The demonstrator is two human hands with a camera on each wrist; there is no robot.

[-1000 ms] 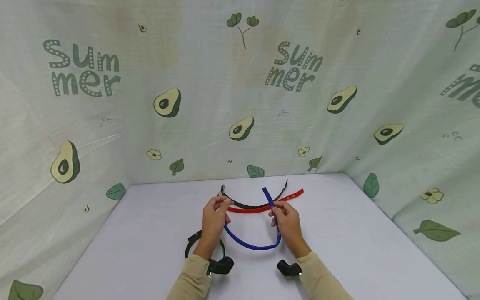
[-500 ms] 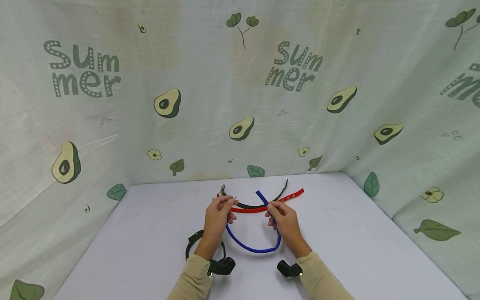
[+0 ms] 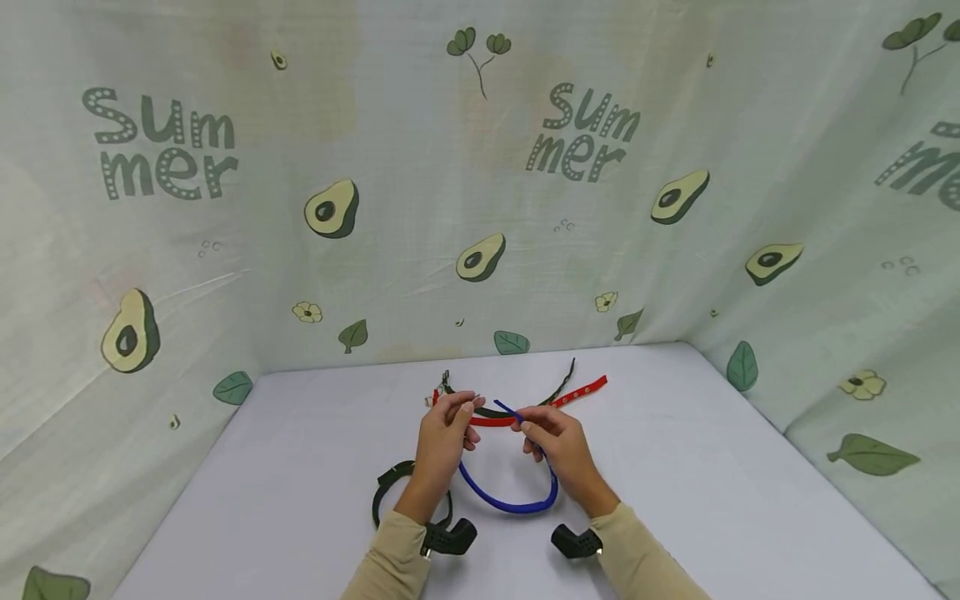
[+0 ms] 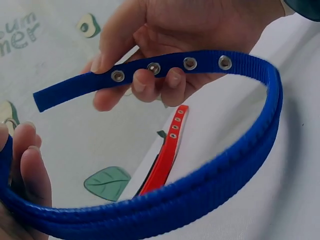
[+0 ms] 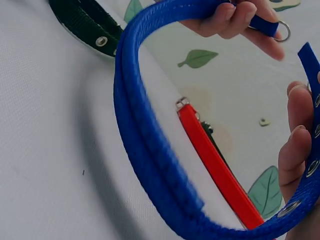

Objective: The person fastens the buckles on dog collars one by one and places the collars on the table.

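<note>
A blue dog collar (image 3: 517, 507) is held up in a hanging loop between both hands above the table. My left hand (image 3: 442, 437) pinches its buckle end, where a metal ring (image 5: 285, 31) shows in the right wrist view. Fingers hide most of the buckle. My right hand (image 3: 558, 446) grips the strap's other end between thumb and fingers. In the left wrist view that end has a row of metal eyelets (image 4: 190, 63), and its bare tip points toward the left hand. The two ends stand apart, facing each other.
Behind the hands a red collar (image 3: 491, 422) lies stretched in a curve, with a dark green collar (image 3: 566, 379) along its far side. Another dark green collar (image 3: 377, 497) forms a loop by the left forearm. A printed cloth (image 3: 405, 292) rises behind the white table (image 3: 315, 450).
The hands have drawn closer together. The strap's free tip has swung left and down toward the left hand, and the blue loop hangs slightly lower and narrower.
</note>
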